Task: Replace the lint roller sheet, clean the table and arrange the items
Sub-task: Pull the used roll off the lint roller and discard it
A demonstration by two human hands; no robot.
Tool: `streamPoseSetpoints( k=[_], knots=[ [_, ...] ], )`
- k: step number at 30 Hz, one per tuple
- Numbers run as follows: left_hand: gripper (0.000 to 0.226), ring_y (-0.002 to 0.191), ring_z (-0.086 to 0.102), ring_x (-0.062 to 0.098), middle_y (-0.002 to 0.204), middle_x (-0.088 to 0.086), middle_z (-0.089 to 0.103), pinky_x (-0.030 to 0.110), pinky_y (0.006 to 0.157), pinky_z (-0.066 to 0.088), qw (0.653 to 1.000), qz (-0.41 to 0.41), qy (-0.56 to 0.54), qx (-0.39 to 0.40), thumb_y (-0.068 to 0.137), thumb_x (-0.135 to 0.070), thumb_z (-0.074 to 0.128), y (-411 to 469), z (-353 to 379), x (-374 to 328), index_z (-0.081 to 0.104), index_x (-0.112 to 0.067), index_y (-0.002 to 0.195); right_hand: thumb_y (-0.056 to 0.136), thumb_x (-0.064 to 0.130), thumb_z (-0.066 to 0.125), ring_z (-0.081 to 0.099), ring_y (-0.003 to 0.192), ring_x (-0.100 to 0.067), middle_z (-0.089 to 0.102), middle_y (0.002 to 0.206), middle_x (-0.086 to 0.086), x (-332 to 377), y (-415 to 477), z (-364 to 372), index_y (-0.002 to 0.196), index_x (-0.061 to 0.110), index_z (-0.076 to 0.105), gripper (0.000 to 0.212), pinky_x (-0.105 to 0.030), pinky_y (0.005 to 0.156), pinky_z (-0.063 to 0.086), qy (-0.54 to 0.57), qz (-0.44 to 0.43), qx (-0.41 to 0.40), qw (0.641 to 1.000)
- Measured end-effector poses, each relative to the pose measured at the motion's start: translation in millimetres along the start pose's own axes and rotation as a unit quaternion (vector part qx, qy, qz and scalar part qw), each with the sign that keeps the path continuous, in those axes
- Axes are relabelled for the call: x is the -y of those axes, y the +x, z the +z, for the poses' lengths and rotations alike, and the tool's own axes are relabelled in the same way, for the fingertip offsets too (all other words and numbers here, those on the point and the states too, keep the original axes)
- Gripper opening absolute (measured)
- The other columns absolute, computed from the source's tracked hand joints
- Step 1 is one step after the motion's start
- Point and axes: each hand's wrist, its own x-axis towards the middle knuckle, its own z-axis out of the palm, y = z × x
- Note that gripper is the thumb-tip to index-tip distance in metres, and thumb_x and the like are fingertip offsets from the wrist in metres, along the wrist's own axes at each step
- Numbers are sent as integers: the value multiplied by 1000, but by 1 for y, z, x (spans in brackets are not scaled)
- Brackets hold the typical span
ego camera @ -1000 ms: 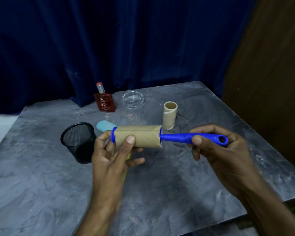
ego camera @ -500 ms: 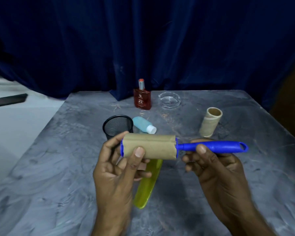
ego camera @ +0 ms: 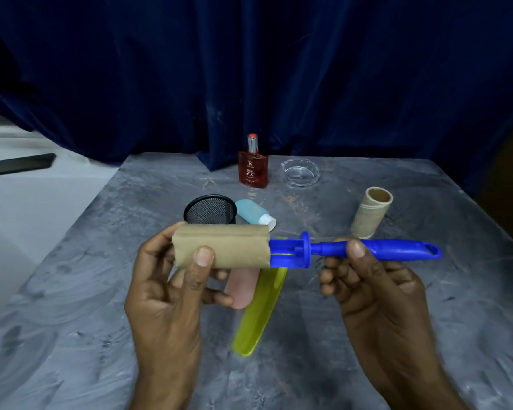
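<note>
I hold a lint roller above the grey table point(ego camera: 71, 321). My left hand point(ego camera: 172, 294) grips the brown cardboard roll point(ego camera: 231, 247), thumb on its front. My right hand point(ego camera: 376, 294) pinches the blue handle point(ego camera: 391, 251). The roll sits partly slid off to the left, so the blue spindle point(ego camera: 290, 253) shows between roll and handle. A second brown roll point(ego camera: 369, 216) stands upright at the right of the table.
Under my hands lie a yellow-green plastic piece point(ego camera: 258, 312) and a pink item point(ego camera: 240, 288). Behind them stand a black mesh cup point(ego camera: 209, 210), a blue bottle point(ego camera: 253, 214) on its side, a red perfume bottle point(ego camera: 253, 168) and a glass ashtray point(ego camera: 300, 173). A phone point(ego camera: 21, 164) lies far left.
The brown roll has slid left along the spindle, exposing the blue frame. The view has swung left, so the table now sits more centred.
</note>
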Motion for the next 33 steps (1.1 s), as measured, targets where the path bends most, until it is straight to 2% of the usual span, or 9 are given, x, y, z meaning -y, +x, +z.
streamPoseSetpoints(
  k=[7,10,13,17,20,26,28,30,33],
  knots=[
    [62,68,74,18,111,3,74,31,49,61,996,51,50,-47,74,-67,88,3,-48,-21,69,-32,121,80,32,79,65,56,-25,70,71,-17,-15,-5,37,81,7,77,25,-32,52,54,-32,35,40,998],
    [60,78,75,23,117,6,72,31,52,63,992,79,69,-73,77,-64,88,3,-72,-34,69,-34,124,78,35,78,56,50,-26,62,66,-17,-24,-6,61,78,7,75,28,-33,46,49,-39,60,43,996],
    [59,90,74,31,123,14,71,31,55,64,987,103,81,-94,79,-59,89,1,-92,-44,69,-33,128,78,38,79,53,47,-22,59,64,-14,-33,-7,82,86,9,77,30,-33,44,45,-44,75,53,995],
    [61,88,77,23,118,7,74,30,56,64,982,113,83,-126,77,-57,91,-2,-114,-57,69,-34,129,81,36,77,60,53,-21,66,70,-12,-46,-9,104,84,11,76,25,-32,50,49,-41,76,81,993],
    [62,79,74,18,110,0,73,30,54,63,982,103,66,-145,74,-58,92,-6,-128,-65,70,-33,127,82,25,73,69,64,-23,71,78,-17,-58,-11,116,96,1,75,28,-28,57,57,11,89,120,989],
    [63,66,70,13,90,3,69,25,44,54,972,57,16,-228,64,-67,93,-19,-167,-81,72,-25,106,88,12,62,77,80,-24,77,90,-15,-78,-25,126,106,5,75,24,-27,72,61,33,102,204,973],
    [52,62,69,13,83,4,68,25,41,53,966,54,23,-253,69,-59,92,-28,-181,-85,72,-24,102,88,10,59,78,81,-23,79,91,-13,-85,-32,131,107,7,75,24,-27,76,62,33,110,232,966],
    [31,60,69,14,77,2,68,25,40,52,961,48,30,-272,77,-49,84,-39,-196,-88,74,-27,96,89,9,57,78,82,-21,79,91,-10,-93,-40,138,106,9,74,24,-26,79,62,39,125,254,958],
    [26,61,69,15,84,5,71,25,40,52,954,47,35,-295,82,-46,78,-58,-218,-95,74,-26,98,89,15,57,78,83,-18,79,91,-6,-109,-56,151,101,13,76,23,-24,81,61,46,169,277,945]
  ],
)
